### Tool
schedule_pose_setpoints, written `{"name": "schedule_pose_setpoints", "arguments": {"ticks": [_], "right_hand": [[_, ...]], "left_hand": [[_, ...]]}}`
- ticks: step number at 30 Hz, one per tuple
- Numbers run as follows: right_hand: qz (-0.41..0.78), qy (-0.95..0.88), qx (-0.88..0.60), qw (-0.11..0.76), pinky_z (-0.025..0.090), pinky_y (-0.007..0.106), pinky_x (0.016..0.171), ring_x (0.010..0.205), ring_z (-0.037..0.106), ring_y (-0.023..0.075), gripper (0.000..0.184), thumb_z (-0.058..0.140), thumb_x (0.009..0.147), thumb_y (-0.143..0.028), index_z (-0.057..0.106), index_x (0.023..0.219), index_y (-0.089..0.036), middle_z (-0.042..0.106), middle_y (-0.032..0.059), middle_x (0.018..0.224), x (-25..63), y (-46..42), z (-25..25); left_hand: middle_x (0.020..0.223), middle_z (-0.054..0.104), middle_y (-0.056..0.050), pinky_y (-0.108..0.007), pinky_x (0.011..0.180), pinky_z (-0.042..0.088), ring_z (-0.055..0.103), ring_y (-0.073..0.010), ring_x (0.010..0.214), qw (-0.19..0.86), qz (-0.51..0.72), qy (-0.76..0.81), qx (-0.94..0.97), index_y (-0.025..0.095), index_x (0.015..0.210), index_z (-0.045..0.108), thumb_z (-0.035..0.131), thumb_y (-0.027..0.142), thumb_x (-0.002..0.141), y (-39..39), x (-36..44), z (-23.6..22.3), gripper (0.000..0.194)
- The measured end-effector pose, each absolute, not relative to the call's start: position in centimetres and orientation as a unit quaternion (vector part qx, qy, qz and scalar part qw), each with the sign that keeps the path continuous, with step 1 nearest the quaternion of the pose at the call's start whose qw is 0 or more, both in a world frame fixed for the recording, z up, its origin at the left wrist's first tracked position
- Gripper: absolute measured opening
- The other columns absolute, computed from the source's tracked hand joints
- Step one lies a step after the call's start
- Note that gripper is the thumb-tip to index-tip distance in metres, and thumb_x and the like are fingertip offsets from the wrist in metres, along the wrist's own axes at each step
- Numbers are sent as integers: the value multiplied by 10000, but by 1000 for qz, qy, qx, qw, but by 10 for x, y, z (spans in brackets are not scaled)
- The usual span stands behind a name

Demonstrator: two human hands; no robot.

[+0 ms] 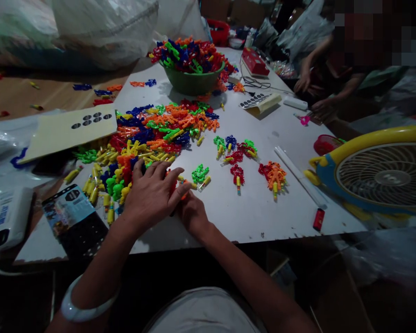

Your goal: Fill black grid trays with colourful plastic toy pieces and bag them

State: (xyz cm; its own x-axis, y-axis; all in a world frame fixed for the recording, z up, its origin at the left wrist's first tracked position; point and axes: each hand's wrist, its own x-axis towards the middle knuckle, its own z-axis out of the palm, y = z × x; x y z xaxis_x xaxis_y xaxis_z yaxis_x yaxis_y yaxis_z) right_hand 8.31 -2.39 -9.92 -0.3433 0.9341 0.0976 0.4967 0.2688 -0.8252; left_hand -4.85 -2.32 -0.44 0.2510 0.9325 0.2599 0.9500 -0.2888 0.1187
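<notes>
My left hand point(151, 194) lies palm down at the near edge of a big heap of small coloured plastic toy pieces point(152, 134), fingers bent over some red and orange ones. My right hand point(190, 210) sits mostly under and behind it, fingers hidden, close to an orange piece point(184, 189) and a green cluster point(200, 174). Small sorted clusters lie further right: green and blue point(225, 145), red point(237, 173), orange point(275, 175). A white bangle point(79, 312) circles my left wrist.
A green bowl point(193, 81) heaped with pieces stands at the back. A punched card point(72, 129) and a printed blister card point(72, 217) lie left. A yellow-blue fan point(377, 171) is at the right, a red lighter point(318, 219) near the edge. Another person's hands point(315, 97) work far right.
</notes>
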Motion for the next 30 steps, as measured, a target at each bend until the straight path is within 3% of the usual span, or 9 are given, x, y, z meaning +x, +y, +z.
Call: {"name": "schedule_pose_setpoints", "arguments": {"ticks": [4, 8, 12, 15, 17, 19, 22, 25, 30], "right_hand": [[323, -756, -529, 209, 432, 269, 582, 715, 616, 187, 279, 383, 997, -347, 531, 1153, -168, 654, 75, 972, 78, -30, -93], [239, -794, -539, 147, 392, 271, 546, 672, 602, 175, 240, 412, 988, -256, 538, 1157, -143, 633, 101, 1015, 71, -34, -97], [261, -794, -522, 172, 411, 267, 564, 682, 606, 171, 233, 435, 977, -255, 569, 1149, -171, 663, 84, 978, 72, -32, -99], [287, -793, -497, 205, 449, 251, 659, 771, 623, 162, 148, 470, 959, -236, 614, 965, -202, 677, 32, 895, 100, -19, -91], [243, -754, -564, 233, 455, 267, 713, 826, 622, 173, 120, 519, 943, -276, 600, 914, -193, 672, 48, 916, 136, -6, -83], [152, -675, -680, 242, 451, 299, 711, 855, 618, 209, 209, 606, 894, -362, 581, 960, -166, 653, 115, 1013, 178, 8, -76], [107, -612, -767, 161, 441, 324, 709, 857, 625, 245, 215, 670, 830, -304, 572, 927, -139, 654, 164, 983, 231, 25, -70], [175, -612, -752, 170, 454, 315, 708, 814, 640, 229, 117, 640, 812, -231, 548, 770, -171, 666, 101, 815, 247, 28, -69], [532, -498, -573, 375, 537, 307, 616, 634, 674, 178, 156, 613, 789, -268, 535, 898, -187, 663, 17, 722, 181, 14, -79]], "left_hand": [[1286, 605, -119, -607, 1134, 185, 524, -317, 1232, 38, -129, -597, -791, 262, 1182, 649, 363, 614, 929, -22, -47, -4, 519], [1278, 609, -106, -596, 1130, 193, 529, -298, 1222, 41, -121, -596, -792, 259, 1057, 688, 347, 480, 960, -23, -47, -4, 418], [1303, 598, -113, -615, 1117, 196, 517, -301, 1237, 50, -111, -589, -799, 274, 1126, 677, 347, 399, 960, -24, -47, -3, 390], [1321, 598, -102, -619, 1115, 193, 509, -302, 1253, 49, -109, -583, -804, 292, 1116, 685, 355, 385, 960, -24, -48, -2, 376], [1318, 603, -99, -615, 1117, 192, 506, -302, 1256, 44, -109, -579, -807, 280, 1090, 689, 358, 380, 957, -25, -48, -1, 371], [1314, 603, -102, -614, 1117, 191, 504, -301, 1254, 42, -108, -578, -808, 263, 1083, 681, 353, 377, 954, -25, -48, 0, 370], [1316, 596, -103, -615, 1113, 192, 502, -300, 1250, 42, -99, -580, -808, 253, 1099, 663, 335, 377, 953, -25, -48, 0, 379], [1325, 589, -94, -613, 1115, 191, 501, -294, 1246, 42, -88, -581, -808, 264, 1141, 643, 312, 388, 958, -24, -49, 0, 398], [1325, 589, -100, -600, 1120, 207, 505, -291, 1246, 47, -87, -578, -810, 260, 1198, 627, 299, 403, 962, -23, -50, -2, 429]]}}
